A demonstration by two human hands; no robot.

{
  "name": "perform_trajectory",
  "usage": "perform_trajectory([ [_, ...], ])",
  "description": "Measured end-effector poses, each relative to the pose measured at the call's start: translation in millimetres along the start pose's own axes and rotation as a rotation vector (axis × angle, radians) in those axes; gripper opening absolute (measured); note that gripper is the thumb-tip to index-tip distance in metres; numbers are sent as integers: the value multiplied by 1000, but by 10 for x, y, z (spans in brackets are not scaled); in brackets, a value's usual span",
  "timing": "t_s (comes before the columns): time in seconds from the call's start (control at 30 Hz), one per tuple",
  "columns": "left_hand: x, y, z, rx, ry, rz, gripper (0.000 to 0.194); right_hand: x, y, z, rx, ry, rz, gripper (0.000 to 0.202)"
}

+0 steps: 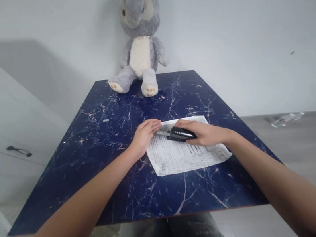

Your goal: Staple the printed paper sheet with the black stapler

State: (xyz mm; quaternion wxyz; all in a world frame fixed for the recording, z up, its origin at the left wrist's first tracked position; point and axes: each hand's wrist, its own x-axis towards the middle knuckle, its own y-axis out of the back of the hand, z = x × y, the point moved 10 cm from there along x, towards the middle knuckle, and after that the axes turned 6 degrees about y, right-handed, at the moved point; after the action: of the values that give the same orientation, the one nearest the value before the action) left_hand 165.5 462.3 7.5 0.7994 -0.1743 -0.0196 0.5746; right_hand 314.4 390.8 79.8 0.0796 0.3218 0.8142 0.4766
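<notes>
Several printed sheets of paper (183, 158) lie on the dark blue marbled table (118, 173). My right hand (202, 132) is wrapped round a black stapler (181, 133) over the upper part of the paper. The stapler's silver nose points left, close to the paper's left edge. My left hand (147, 133) rests at that edge, fingers stretched out together and lying flat, by the tip of the stapler. Whether the stapler's jaws have paper between them cannot be seen.
A grey plush rabbit (141, 52) sits at the table's far edge against the wall. A small pale strip (106, 120) lies on the table at the left. On the floor to the right is a clear plastic item (286, 119). A cabinet with a dark handle (19, 151) stands left.
</notes>
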Motion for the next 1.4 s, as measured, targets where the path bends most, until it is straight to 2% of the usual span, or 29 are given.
perform_trajectory([
  [0.07, -19, -5, 12, -75, 13, 6, 23, 32, 35, -83, -89, -14, 66, 49],
  [0.17, -45, -64, 7, -206, 64, -61, 23, 96, 57, -199, -430, -40, 167, 60],
  [0.23, -51, -111, -28, -271, 128, -129, 26, 158, -23, -283, -696, -20, 153, 57],
  [0.3, -41, -108, -49, -292, 158, -156, 23, 207, -111, -338, -868, 12, 117, 52],
  [0.47, 3, -59, -79, -222, 145, -146, 17, 236, -138, -407, -974, 34, 115, 51],
  [0.53, 2, -63, -73, -171, 129, -149, 16, 222, -94, -380, -935, 6, 128, 53],
  [0.6, -7, -38, -32, -103, 93, -121, 14, 172, 35, -297, -827, -62, 188, 56],
  [0.7, -57, 98, 176, 56, -75, 35, 12, 35, 281, -75, -485, -177, 286, 48],
  [0.77, -178, 161, 448, 236, -297, 166, 19, -29, 310, 71, -217, -221, 233, 30],
  [0.83, -371, 90, 713, 452, -541, 238, 24, -53, 236, 127, -38, -227, 117, 16],
  [0.93, -607, -172, 861, 712, -758, 184, 27, -26, 109, 55, 23, -149, -11, 17],
  [1.0, -674, -299, 828, 789, -797, 112, 26, 17, 99, -34, 2, -70, 2, 29],
  [1.13, -643, -273, 707, 752, -745, 68, 18, 51, 368, -166, 41, -14, 352, 48],
  [1.23, -580, -225, 597, 727, -657, 10, 18, 109, 363, -299, 156, 5, 475, 44],
  [1.3, -581, -255, 552, 742, -625, -42, 19, 147, 340, -353, 201, -11, 539, 32],
  [1.4, -621, -361, 591, 799, -650, -90, 22, 139, 379, -269, 189, -43, 594, 22],
])
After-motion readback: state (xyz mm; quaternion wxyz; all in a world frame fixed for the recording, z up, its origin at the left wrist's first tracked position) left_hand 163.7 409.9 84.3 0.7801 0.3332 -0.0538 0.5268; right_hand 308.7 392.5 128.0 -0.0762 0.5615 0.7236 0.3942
